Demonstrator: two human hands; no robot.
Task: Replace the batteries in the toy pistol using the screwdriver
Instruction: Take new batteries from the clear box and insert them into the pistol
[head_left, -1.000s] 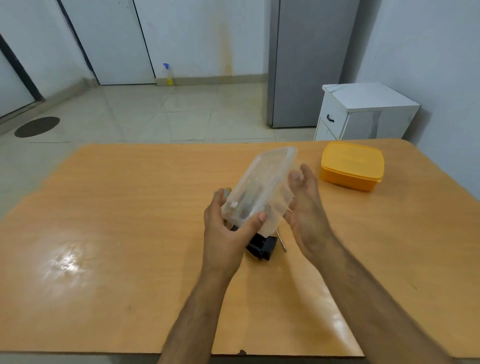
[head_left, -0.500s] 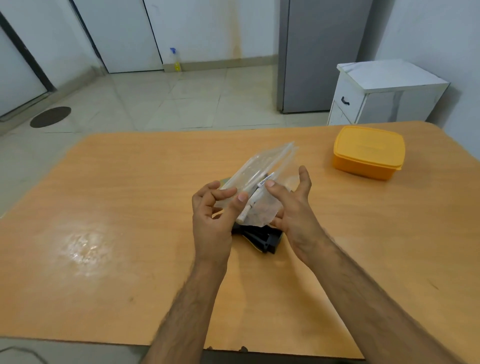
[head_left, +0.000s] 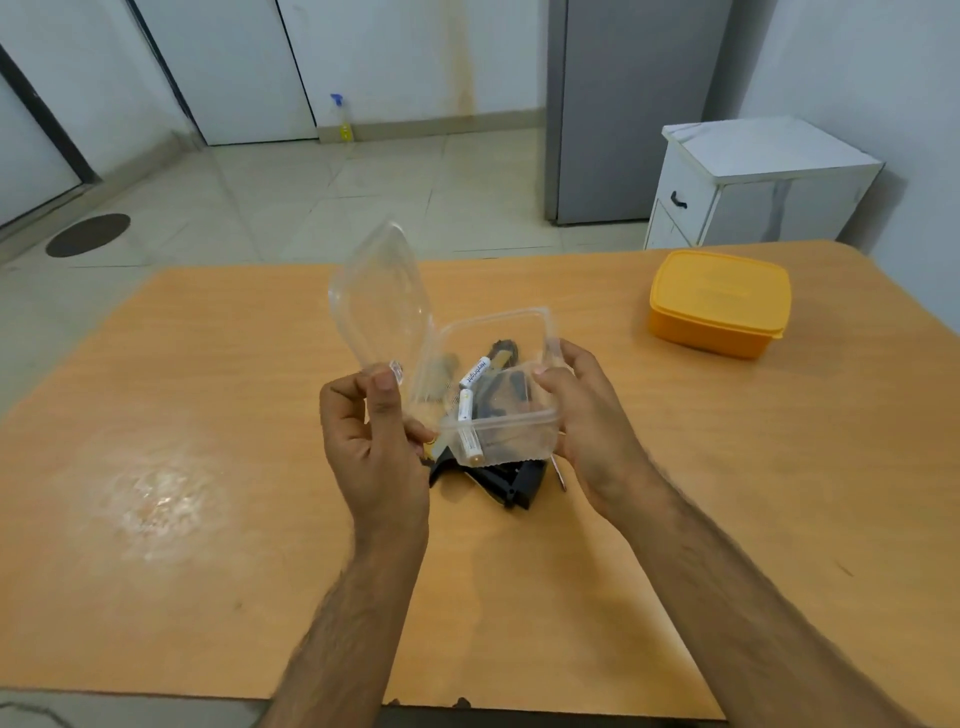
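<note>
My right hand (head_left: 587, 415) grips the right wall of a clear plastic container (head_left: 524, 436), held above the table. Three white batteries (head_left: 467, 410) lie inside it. My left hand (head_left: 371, 441) pinches the corner of the clear lid (head_left: 384, 296), which stands up off the container's left side. Under the container lies the black toy pistol (head_left: 511, 480), partly hidden by it. A thin metal screwdriver tip (head_left: 558, 475) shows just right of the pistol, below my right hand; its handle is hidden.
A closed yellow lunch box (head_left: 719, 304) sits at the back right of the wooden table (head_left: 208, 545). Beyond the table stand a white cabinet (head_left: 753, 182) and a grey fridge (head_left: 639, 104). The table's near edge runs below my forearms.
The closed container was tilted between both hands; now the lid is off, lifted to the left by my left hand, and the container sits level in my right hand with the batteries visible.
</note>
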